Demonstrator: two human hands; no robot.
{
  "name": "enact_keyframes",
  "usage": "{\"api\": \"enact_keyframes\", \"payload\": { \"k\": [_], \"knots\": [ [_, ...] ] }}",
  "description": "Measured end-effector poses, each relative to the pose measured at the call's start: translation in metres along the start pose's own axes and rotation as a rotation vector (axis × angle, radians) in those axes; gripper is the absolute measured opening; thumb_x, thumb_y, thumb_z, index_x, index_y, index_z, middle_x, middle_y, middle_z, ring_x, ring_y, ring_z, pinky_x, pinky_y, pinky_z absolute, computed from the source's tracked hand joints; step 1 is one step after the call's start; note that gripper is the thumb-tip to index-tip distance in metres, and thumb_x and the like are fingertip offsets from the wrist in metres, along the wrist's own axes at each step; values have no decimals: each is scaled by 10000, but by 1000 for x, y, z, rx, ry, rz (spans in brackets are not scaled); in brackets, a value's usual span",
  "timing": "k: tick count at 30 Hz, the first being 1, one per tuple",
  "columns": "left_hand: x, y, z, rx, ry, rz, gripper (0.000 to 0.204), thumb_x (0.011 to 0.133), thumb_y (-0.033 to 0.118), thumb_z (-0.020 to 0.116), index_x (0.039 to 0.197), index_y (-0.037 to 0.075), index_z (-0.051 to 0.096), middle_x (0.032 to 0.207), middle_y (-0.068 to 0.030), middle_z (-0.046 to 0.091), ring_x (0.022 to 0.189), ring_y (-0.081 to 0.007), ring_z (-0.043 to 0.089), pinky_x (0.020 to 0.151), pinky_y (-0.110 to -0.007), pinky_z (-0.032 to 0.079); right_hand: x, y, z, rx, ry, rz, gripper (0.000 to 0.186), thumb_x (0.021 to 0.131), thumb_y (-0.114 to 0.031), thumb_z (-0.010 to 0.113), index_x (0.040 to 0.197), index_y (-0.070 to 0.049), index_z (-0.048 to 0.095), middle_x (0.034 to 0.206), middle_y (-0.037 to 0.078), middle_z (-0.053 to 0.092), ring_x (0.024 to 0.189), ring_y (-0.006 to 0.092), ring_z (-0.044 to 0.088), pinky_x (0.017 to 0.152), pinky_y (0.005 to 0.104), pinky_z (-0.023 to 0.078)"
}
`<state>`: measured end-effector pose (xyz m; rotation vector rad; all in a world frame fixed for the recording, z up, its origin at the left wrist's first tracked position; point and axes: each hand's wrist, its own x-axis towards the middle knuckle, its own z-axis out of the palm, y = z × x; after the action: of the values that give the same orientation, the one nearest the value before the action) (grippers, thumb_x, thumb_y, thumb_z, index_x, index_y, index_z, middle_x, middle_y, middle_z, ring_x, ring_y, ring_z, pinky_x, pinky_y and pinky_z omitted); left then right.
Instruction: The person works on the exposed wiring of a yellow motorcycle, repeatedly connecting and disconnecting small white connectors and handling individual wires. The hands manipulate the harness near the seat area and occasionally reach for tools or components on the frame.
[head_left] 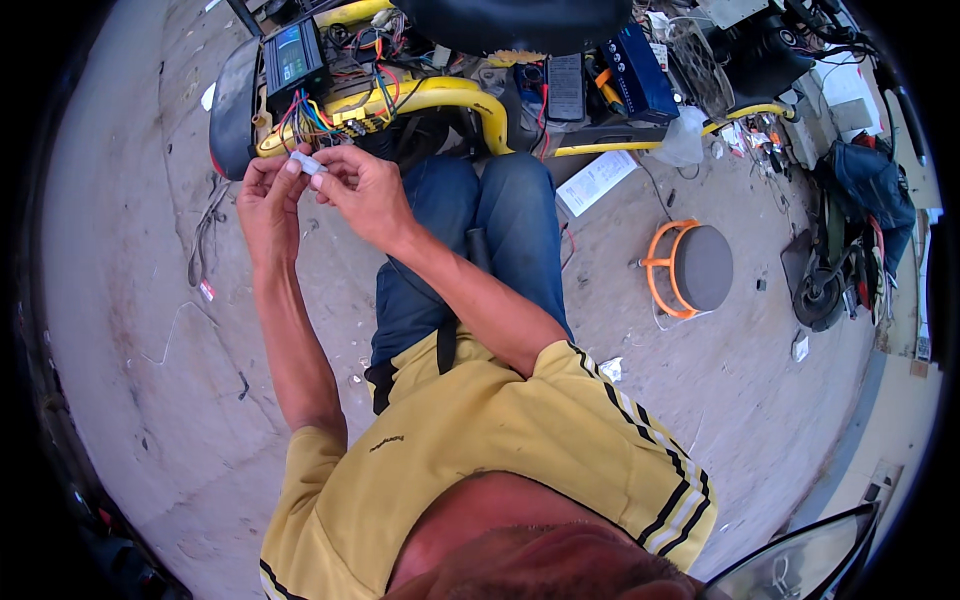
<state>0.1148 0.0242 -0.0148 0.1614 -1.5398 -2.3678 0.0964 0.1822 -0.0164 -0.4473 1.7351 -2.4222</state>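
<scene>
A small whitish plastic connector [307, 162] sits between the fingertips of both my hands, beside the yellow frame of a vehicle [470, 95]. My left hand [268, 205] pinches its left end between thumb and fingers. From the right, my right hand [368, 200] grips the other end, its fingers curled. Thin coloured wires [313, 122] hang just beyond the connector; whether they enter it I cannot tell. They come down from a black finned box [296, 62] with a blue-green label. Right of the wires, a yellow terminal block [360, 121] lies against the frame.
A grey device [566, 88] and a blue box [640, 75] rest on the vehicle's footboard. Below them a printed sheet [597, 183] lies near my knees. A round stool [703, 267] with orange legs stands on the right. Loose straps [205, 235] and litter are scattered on the floor.
</scene>
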Motion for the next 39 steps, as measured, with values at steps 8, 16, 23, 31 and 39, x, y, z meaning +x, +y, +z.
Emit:
{"api": "enact_keyframes", "payload": {
  "k": [8, 16, 23, 31, 39],
  "knots": [
    [-2, 13, 9, 151, -13, 15, 104, 981, 58, 710, 1030, -1, 640, 1137, -180, 751, 963, -169, 714, 880, -324, 579, 0, -11, 0, -318, 15, -151, 224, 926, -87, 734, 1106, 29, 668, 820, 184, 736, 698, 256, 742, 629, 354, 563],
    [-2, 21, 9, 293, -50, 61, 85, 975, 64, 723, 1004, 11, 663, 1106, -152, 762, 943, -147, 704, 879, -315, 569, 3, -9, 2, -481, 33, -270, 194, 949, -107, 735, 1085, 23, 690, 832, 131, 760, 702, 162, 736, 624, 322, 566],
    [-3, 22, 7, 350, -66, 73, 96, 968, 60, 732, 1022, 7, 672, 1096, -142, 763, 954, -145, 702, 886, -311, 569, 6, -11, 2, -389, 12, -135, 192, 950, -109, 737, 1071, 31, 689, 803, 129, 753, 682, 141, 721, 619, 304, 559],
    [-2, 13, 4, 277, -4, 89, 87, 958, 38, 732, 1019, 4, 680, 1111, -144, 761, 961, -142, 700, 890, -306, 565, 5, -7, 4, -339, 22, -106, 196, 949, -107, 747, 1076, 31, 691, 793, 140, 751, 691, 158, 735, 624, 308, 564],
    [-2, 14, 5, 293, -10, 78, 82, 965, 36, 725, 1020, 4, 673, 1133, -131, 755, 993, -131, 690, 929, -282, 540, 1, -21, 7, -480, 40, -91, 190, 945, -100, 742, 1038, 53, 677, 797, 142, 756, 696, 151, 737, 626, 310, 569]
  ]
}}
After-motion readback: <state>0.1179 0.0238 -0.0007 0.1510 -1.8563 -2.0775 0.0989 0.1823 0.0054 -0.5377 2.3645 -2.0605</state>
